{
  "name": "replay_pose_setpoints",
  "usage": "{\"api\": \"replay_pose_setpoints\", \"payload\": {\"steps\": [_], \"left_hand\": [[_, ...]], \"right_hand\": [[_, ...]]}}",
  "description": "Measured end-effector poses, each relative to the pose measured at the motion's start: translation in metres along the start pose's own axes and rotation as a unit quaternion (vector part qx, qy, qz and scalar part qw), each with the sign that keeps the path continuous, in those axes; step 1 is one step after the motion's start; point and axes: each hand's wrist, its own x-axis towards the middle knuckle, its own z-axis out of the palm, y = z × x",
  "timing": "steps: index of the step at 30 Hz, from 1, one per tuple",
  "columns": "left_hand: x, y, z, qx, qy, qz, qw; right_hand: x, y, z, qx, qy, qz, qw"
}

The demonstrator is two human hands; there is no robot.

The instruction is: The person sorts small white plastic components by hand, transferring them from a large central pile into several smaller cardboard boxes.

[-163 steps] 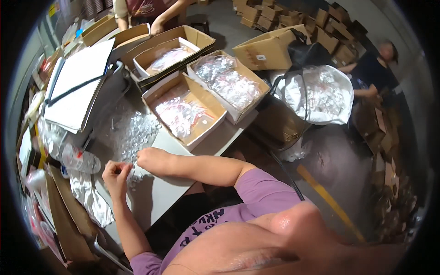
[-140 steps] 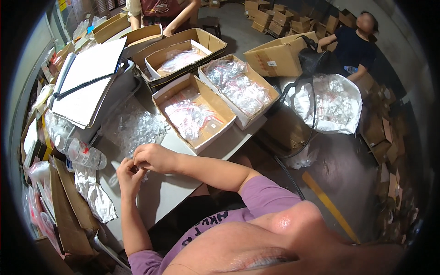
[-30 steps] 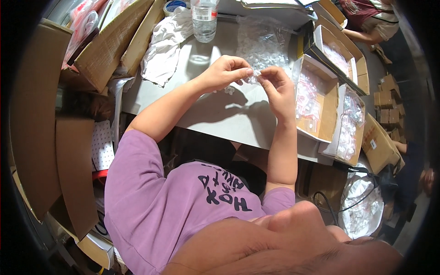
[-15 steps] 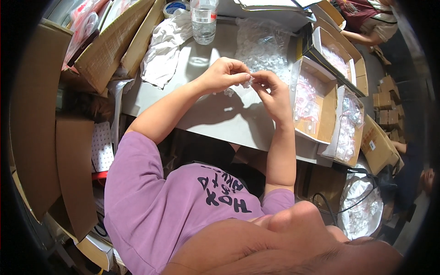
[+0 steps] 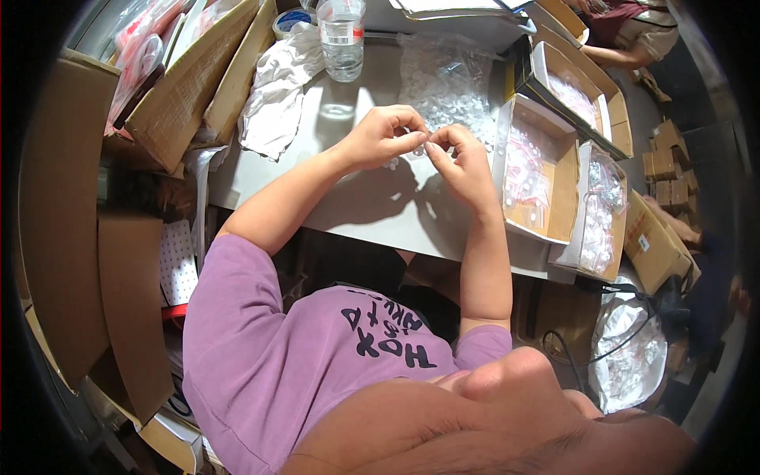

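Note:
My left hand (image 5: 381, 136) and my right hand (image 5: 463, 162) meet fingertip to fingertip over the grey table (image 5: 360, 202). Together they pinch a tiny clear piece (image 5: 425, 142), too small to make out. Just beyond my fingers lies a heap of small clear plastic bags (image 5: 447, 91). A few loose bits lie on the table below my hands.
A clear water bottle (image 5: 343, 43) and a white cloth (image 5: 277, 91) sit at the table's far left. Open cardboard boxes (image 5: 532, 170) with packed bags line the right side. Flat cardboard (image 5: 95, 293) stands to the left. Another person's arm (image 5: 625, 39) shows at top right.
Since the oldest frames the view has swung round over the table. In the last second my hands have drawn closer together, fingertips now touching at the small piece.

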Motion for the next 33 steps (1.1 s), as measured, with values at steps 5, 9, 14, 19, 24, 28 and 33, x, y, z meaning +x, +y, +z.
{"api": "replay_pose_setpoints", "payload": {"steps": [5,9,14,19,24,28,33], "left_hand": [[0.001,-0.001,-0.001,0.033,-0.045,-0.029,0.998],[0.000,0.000,-0.006,0.028,0.005,-0.003,1.000],[0.001,0.001,-0.003,-0.016,0.040,-0.006,0.999],[-0.001,-0.005,-0.003,-0.055,0.080,0.017,0.995],[-0.002,0.005,0.001,-0.047,0.063,-0.016,0.997],[0.003,0.005,0.006,-0.042,0.045,0.013,0.998],[0.001,0.000,0.006,-0.038,0.038,-0.007,0.999]], "right_hand": [[-0.001,-0.005,-0.001,0.009,-0.009,0.020,1.000],[-0.001,-0.004,-0.004,0.048,-0.013,0.018,0.999],[-0.004,-0.006,-0.007,0.032,0.021,-0.001,0.999],[-0.017,-0.019,-0.030,-0.052,0.107,-0.039,0.992],[-0.088,-0.034,-0.115,-0.122,0.360,0.057,0.923],[-0.128,-0.021,-0.176,-0.312,0.437,0.188,0.822],[-0.096,0.006,-0.166,-0.286,0.216,0.225,0.906]]}}
